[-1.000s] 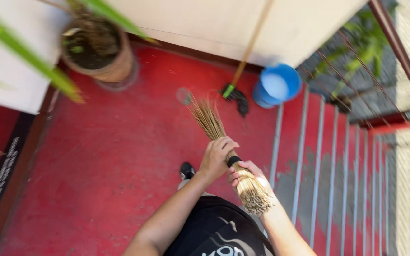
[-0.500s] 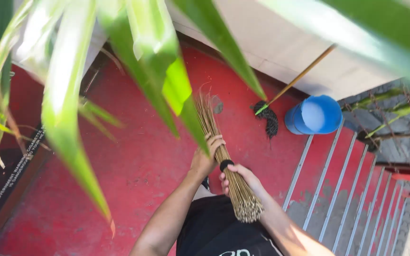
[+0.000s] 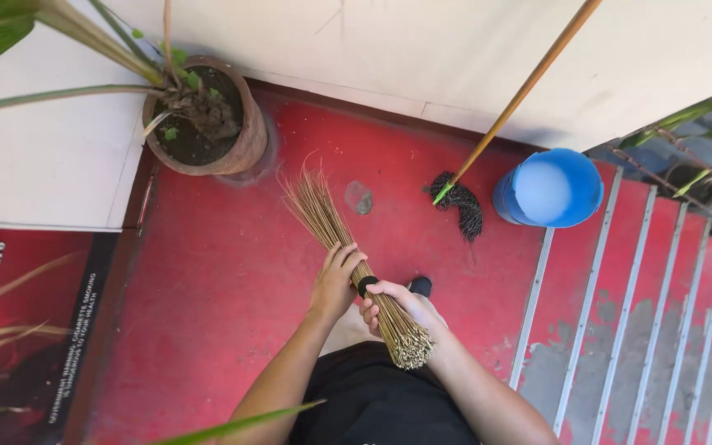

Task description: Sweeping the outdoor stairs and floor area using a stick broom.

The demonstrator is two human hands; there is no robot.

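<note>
Hands grip a stick broom (image 3: 348,247) over the red floor (image 3: 232,280): the left hand (image 3: 335,280) is wrapped around the bundle just above its black band, and the right hand (image 3: 397,309) is clenched around the bound end below it. Its splayed tips point toward a potted plant (image 3: 208,124). A blue bucket (image 3: 550,189) and a mop (image 3: 463,202) stand near the white wall (image 3: 455,49).

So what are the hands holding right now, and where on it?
Both grip a bundle broom of thin tan sticks: left hand around the middle, right hand near the bound butt end, by the black band.
</note>
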